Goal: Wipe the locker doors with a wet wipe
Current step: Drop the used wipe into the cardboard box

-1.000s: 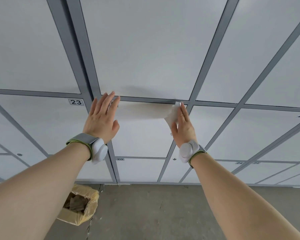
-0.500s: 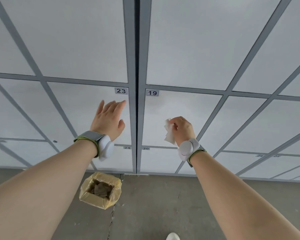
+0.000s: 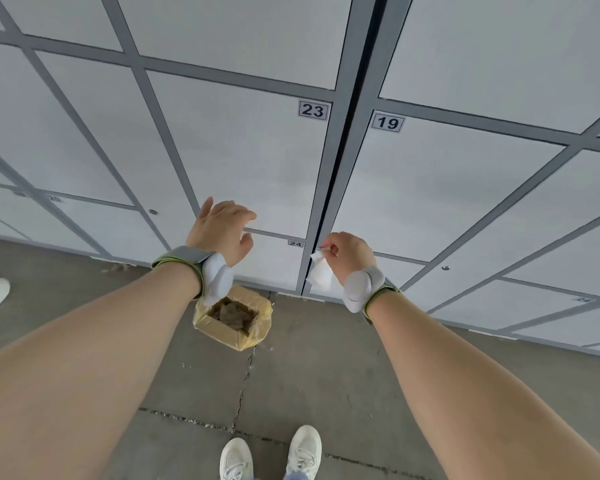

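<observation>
Pinched between right hand (image 3: pixel 350 256) fingertips, a crumpled wet wipe (image 3: pixel 321 273), held off the locker doors (image 3: pixel 243 157) near the seam between 23 and 19. Left hand (image 3: pixel 222 232) empty, fingers loosely spread, perhaps just short of door 23. Below, a lined box (image 3: pixel 234 318) on concrete floor (image 3: pixel 326 375).

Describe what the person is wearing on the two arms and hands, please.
Both forearms are bare, with no sleeves. The left hand and right hand wear no gloves. Each wrist carries a grey fabric strap with green edging and a rounded white plastic pod: left one, right one.
</observation>
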Demonstrator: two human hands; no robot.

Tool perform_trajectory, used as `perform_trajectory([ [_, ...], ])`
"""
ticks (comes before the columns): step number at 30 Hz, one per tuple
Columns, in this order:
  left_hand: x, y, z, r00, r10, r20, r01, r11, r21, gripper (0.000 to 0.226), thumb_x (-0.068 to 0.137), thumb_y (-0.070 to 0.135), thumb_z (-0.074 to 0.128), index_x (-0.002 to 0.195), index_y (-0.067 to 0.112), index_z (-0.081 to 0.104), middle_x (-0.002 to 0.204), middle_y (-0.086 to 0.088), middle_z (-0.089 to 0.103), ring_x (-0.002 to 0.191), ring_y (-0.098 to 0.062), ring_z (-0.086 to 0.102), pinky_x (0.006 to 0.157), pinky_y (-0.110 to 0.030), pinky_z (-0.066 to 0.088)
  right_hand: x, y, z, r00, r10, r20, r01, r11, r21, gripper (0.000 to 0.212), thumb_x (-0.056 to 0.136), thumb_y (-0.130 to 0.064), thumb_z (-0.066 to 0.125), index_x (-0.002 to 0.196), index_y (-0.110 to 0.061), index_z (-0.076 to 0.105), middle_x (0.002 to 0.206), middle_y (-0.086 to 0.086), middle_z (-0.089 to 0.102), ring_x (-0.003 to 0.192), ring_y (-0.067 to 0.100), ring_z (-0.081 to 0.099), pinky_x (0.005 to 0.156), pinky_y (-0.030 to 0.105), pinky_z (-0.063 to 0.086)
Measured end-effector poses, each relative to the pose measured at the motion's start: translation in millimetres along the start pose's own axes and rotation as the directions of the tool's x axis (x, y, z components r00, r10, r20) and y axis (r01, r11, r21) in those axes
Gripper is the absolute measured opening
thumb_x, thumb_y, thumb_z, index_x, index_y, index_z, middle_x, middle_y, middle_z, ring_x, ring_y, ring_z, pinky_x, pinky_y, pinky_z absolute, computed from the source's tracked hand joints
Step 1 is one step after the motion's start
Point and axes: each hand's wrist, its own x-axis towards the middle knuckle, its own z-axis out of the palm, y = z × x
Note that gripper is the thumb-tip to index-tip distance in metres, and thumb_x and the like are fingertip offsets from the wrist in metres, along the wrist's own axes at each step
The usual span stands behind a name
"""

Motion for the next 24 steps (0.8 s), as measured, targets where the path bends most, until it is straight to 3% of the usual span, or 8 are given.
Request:
perform_trajectory([
  [8,-5,-47,97,0.970,-0.183,0.158,0.184,0.983,0.007,0.039,0.096,0.027,0.044,0.133,0.019,0.050,0.143,0.001,0.044,0.138,-0.020,0.028,0.118,-0.040,0.006,29,9,114,0.982,-0.056,0.178,0.051,0.998,0.034,0.032,0.091,0.002,0.038,0.104,-0.011,0.065,0.112,0.004,0.062,0.101,0.024,0.058,0.075,0.027,0.044],
  [15,-15,-93,201,0.969,-0.187,0.162,0.185,0.982,0.027,0.029,0.094,0.022,0.046,0.118,0.013,0.061,0.127,-0.002,0.056,0.127,-0.021,0.038,0.110,-0.034,0.017,52,38,237,0.941,-0.058,0.332,0.040,0.997,0.061,0.032,0.094,0.002,0.041,0.107,-0.008,0.067,0.114,0.007,0.066,0.102,0.024,0.061,0.077,0.022,0.043],
  [20,-7,-139,297,0.971,-0.186,0.153,0.181,0.983,0.042,0.035,0.095,0.022,0.045,0.128,0.017,0.055,0.137,-0.001,0.049,0.132,-0.021,0.033,0.112,-0.033,0.011,81,64,351,0.928,-0.068,0.367,0.047,0.997,0.066,0.032,0.094,0.000,0.041,0.108,-0.009,0.069,0.118,0.007,0.065,0.105,0.025,0.060,0.080,0.025,0.045],
  [24,1,-171,365,0.970,-0.194,0.149,0.191,0.981,0.031,0.036,0.095,0.023,0.045,0.129,0.019,0.054,0.136,0.000,0.050,0.131,-0.021,0.037,0.114,-0.036,0.016,104,76,428,0.916,-0.130,0.379,0.130,0.991,0.025,0.032,0.095,-0.003,0.043,0.110,-0.011,0.069,0.123,0.005,0.062,0.113,0.023,0.057,0.094,0.027,0.045],
])
